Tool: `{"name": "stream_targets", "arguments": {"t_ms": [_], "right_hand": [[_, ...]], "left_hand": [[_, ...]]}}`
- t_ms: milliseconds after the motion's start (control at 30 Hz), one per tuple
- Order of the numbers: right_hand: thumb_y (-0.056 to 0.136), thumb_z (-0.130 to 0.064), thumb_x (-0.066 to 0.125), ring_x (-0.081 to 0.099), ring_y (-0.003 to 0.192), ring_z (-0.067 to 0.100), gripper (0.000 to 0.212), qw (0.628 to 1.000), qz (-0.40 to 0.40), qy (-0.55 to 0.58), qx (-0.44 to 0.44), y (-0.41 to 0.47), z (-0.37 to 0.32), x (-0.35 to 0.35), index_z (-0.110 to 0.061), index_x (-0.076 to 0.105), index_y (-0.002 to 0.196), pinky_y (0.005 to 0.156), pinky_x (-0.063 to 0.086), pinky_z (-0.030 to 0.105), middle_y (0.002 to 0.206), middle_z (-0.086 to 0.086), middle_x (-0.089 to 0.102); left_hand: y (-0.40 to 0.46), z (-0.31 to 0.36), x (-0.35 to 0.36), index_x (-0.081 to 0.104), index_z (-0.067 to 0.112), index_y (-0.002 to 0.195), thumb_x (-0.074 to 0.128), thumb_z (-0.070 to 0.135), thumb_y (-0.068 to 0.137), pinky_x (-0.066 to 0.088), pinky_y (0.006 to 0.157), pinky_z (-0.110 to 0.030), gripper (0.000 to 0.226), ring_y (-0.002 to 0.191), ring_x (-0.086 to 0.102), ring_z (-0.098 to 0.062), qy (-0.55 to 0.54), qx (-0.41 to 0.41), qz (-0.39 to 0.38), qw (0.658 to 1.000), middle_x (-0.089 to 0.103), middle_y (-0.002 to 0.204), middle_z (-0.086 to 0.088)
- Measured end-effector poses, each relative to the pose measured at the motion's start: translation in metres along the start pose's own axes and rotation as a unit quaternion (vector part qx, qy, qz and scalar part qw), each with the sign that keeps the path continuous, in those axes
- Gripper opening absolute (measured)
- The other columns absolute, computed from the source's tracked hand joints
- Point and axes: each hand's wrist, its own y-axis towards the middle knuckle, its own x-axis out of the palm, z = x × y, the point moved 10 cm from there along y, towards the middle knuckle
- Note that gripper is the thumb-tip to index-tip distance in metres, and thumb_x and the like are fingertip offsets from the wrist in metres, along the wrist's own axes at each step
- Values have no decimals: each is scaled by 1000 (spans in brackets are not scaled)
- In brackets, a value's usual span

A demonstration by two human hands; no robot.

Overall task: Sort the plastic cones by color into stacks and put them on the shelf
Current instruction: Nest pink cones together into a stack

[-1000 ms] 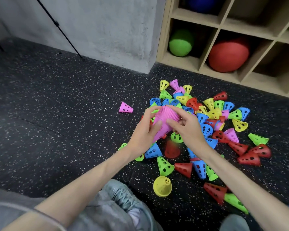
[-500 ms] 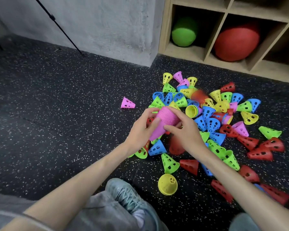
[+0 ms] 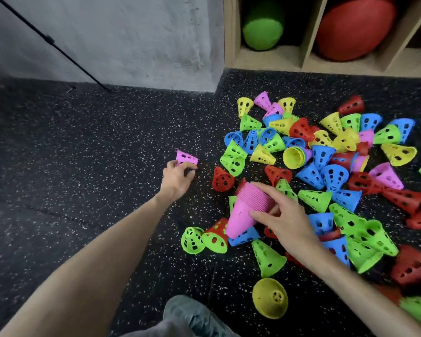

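Pink stack (image 3: 249, 205): partly built, gripped in right hand (image 3: 281, 217) above the heap; left hand (image 3: 176, 177) closing fingers on a stray pink cone (image 3: 186, 158); mixed cones (image 3: 326, 166) unsorted on floor; shelf (image 3: 304, 58) holds no cones

The left arm reaches straight forward, its hand (image 3: 178, 177) low with fingers curled and thumb up, closing on something small just ahead. The right arm comes in from the lower right, bent at the wrist; its hand (image 3: 281, 218) keeps a finger-and-thumb grip around what it holds.
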Motion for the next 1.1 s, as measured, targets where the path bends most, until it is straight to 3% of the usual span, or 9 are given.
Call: {"name": "stream_targets", "arguments": {"t_ms": [200, 300, 367, 467, 567, 667, 867, 1033, 1100], "right_hand": [[87, -11, 76, 54, 65, -1, 67, 999, -17, 11, 25, 5, 24, 5, -53, 53, 135, 63, 45, 8, 77, -11, 57], [87, -12, 77, 55, 66, -2, 67, 999, -25, 15, 33, 8, 34, 5, -51, 55, 137, 63, 46, 10, 77, -9, 59], [87, -13, 77, 54, 67, -1, 67, 999, -25, 13, 33, 11, 40, 5, -51, 55, 137, 65, 47, 10, 78, -9, 59], [88, -14, 76, 53, 68, 1, 66, 999, -26, 9, 33, 12, 42, 3, -54, 54, 135, 66, 47, 11, 83, -4, 61], [89, -12, 75, 54, 68, 2, 65, 999, -21, 20, 29, 11, 35, 0, -54, 54, 134, 65, 48, 12, 84, -7, 62], [88, -13, 76, 54, 67, 4, 65, 999, -13, 27, 10, 10, 17, -5, -60, 52, 126, 64, 46, 11, 81, -10, 62], [87, -16, 77, 57, 71, 9, 62, 999, 10, 7, -33, -5, -31, -31, -51, 57, 134, 65, 45, 13, 95, -9, 66], [87, -15, 78, 47, 62, 3, 60, 996, 65, -2, -66, -40, -71, -81, -51, 58, 129, 62, 42, 11, 76, -4, 55], [87, -12, 77, 44, 58, 2, 59, 992, 98, 4, -73, -57, -82, -104, -47, 59, 130, 57, 40, 10, 71, -3, 50]], "left_hand": [[34, -20, 12, 68, 39, 126, 59, 37, 101, 21, 125, -44, 27, 150, 18, -38, -45, -70, -2, 997, 20, 163, -13], [49, -24, 15, 67, 38, 123, 61, 33, 101, 32, 121, -42, 24, 142, 37, -32, -85, -76, -2, 993, 40, 153, -11], [52, -30, 16, 67, 34, 122, 63, 24, 101, 47, 109, -36, 24, 120, 58, -22, -119, -80, 18, 989, 60, 132, -3], [45, -37, 11, 66, 27, 123, 61, 14, 100, 54, 99, -34, 27, 102, 66, -17, -123, -86, 69, 986, 69, 122, -1], [32, -26, -1, 55, 23, 125, 61, 10, 98, 55, 93, -46, 30, 96, 67, -23, -114, -48, 117, 985, 69, 105, 1], [19, 3, -21, 46, 15, 134, 60, 4, 98, 52, 90, -42, 40, 92, 63, -20, -128, -4, 130, 983, 63, 91, 8], [-29, 87, -61, 60, 19, 127, 64, 9, 97, 52, 89, -36, 31, 82, 62, -7, -136, 90, 114, 980, 64, 85, 15], [-106, 173, -68, 70, 25, 114, 67, 15, 96, 53, 82, -33, 21, 85, 66, -12, -108, 219, 60, 968, 72, 91, 6], [-141, 197, -64, 71, 27, 112, 66, 17, 97, 48, 81, -24, 19, 88, 63, -3, -95, 260, 31, 961, 72, 95, 7]]}}
